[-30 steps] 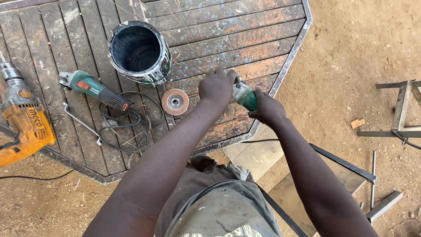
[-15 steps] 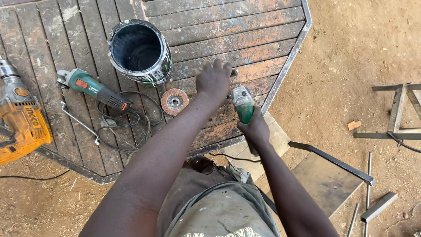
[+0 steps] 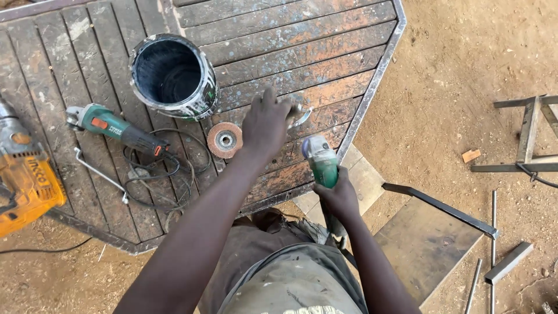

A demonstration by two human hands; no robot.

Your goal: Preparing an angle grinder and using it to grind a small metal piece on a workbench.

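My right hand (image 3: 338,196) grips the body of a green angle grinder (image 3: 320,161) near the table's right front edge, its head pointing away from me. My left hand (image 3: 266,123) is stretched over the wooden table (image 3: 325,52), fingers closed around a small metal wrench (image 3: 300,117) lying on the planks just beyond the grinder's head. A worn flap disc (image 3: 225,140) lies flat to the left of that hand.
A dark open bucket (image 3: 172,77) stands on the table. A second green grinder (image 3: 114,128) with coiled cable and a thin metal bar (image 3: 100,175) lie left. A yellow power tool (image 3: 26,180) sits at the far left. Steel offcuts (image 3: 505,264) and a frame (image 3: 526,139) lie on the dirt.
My right hand has pulled the grinder back toward me and down the table edge. My left hand has stayed over the planks and settled onto the wrench.
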